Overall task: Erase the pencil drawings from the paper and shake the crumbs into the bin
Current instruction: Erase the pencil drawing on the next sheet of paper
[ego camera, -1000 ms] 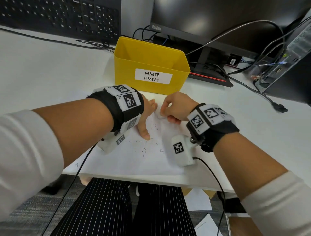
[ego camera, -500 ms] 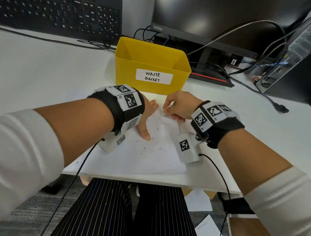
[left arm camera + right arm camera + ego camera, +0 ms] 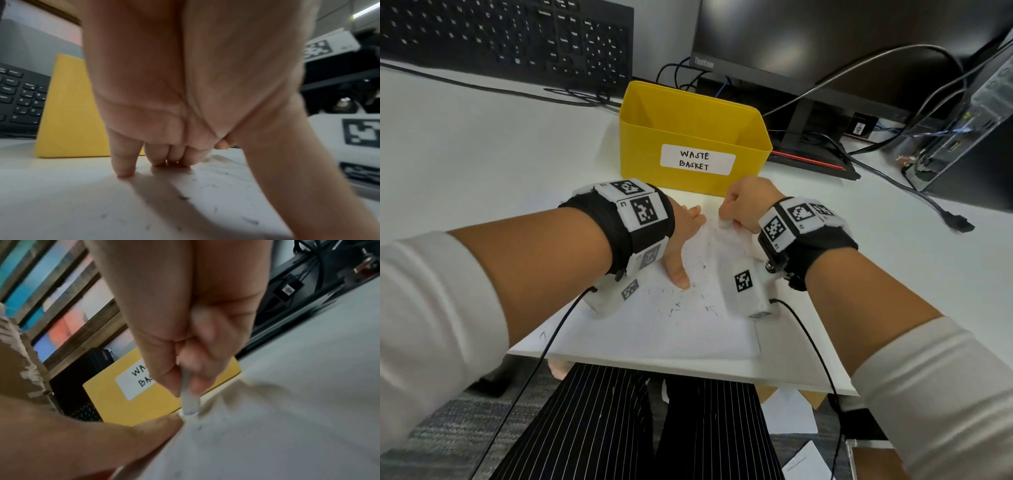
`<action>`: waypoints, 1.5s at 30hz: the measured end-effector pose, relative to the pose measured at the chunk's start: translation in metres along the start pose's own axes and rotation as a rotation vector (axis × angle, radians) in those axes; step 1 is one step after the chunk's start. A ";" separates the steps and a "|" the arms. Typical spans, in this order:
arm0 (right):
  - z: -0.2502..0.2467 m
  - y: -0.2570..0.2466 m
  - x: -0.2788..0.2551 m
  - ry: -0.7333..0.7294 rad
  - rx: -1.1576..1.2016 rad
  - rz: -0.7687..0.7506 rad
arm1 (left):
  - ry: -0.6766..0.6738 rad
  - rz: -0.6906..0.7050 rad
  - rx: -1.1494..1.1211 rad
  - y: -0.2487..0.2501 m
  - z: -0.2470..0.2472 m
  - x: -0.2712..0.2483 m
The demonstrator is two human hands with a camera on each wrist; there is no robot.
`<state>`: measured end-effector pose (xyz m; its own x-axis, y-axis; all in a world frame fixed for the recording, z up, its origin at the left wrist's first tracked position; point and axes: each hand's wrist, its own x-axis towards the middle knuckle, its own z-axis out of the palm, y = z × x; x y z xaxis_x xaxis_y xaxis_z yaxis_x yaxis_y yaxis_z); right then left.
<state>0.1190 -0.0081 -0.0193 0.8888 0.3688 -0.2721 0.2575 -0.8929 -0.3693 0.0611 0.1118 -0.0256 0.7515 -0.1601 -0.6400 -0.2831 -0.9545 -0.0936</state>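
A white sheet of paper (image 3: 654, 329) lies at the desk's near edge, speckled with dark eraser crumbs (image 3: 674, 305). My left hand (image 3: 683, 246) presses down on the paper with spread fingers (image 3: 123, 168). My right hand (image 3: 746, 205) pinches a white eraser (image 3: 190, 400) between thumb and fingers, its tip on the paper's far part, close to my left hand. The yellow bin (image 3: 691, 137), labelled WASTE BASKET, stands just beyond both hands. The eraser (image 3: 724, 223) shows only as a white sliver in the head view.
A black keyboard (image 3: 510, 41) lies at the back left. A monitor (image 3: 859, 51) on its stand rises behind the bin, with cables (image 3: 893, 178) trailing right towards a computer case (image 3: 976, 137). Wrist camera cords hang over the desk edge (image 3: 688, 370).
My right hand with the eraser has shifted slightly back and forth over the paper's far part. My left hand has stayed pressed on the sheet. More crumbs lie scattered.
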 end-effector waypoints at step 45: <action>0.004 0.020 -0.009 -0.018 0.054 -0.034 | -0.027 -0.039 0.104 0.004 -0.001 0.005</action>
<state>0.1143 -0.0284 -0.0275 0.8726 0.4040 -0.2745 0.2662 -0.8646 -0.4261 0.0641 0.1070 -0.0282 0.7474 -0.1153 -0.6543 -0.3151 -0.9285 -0.1964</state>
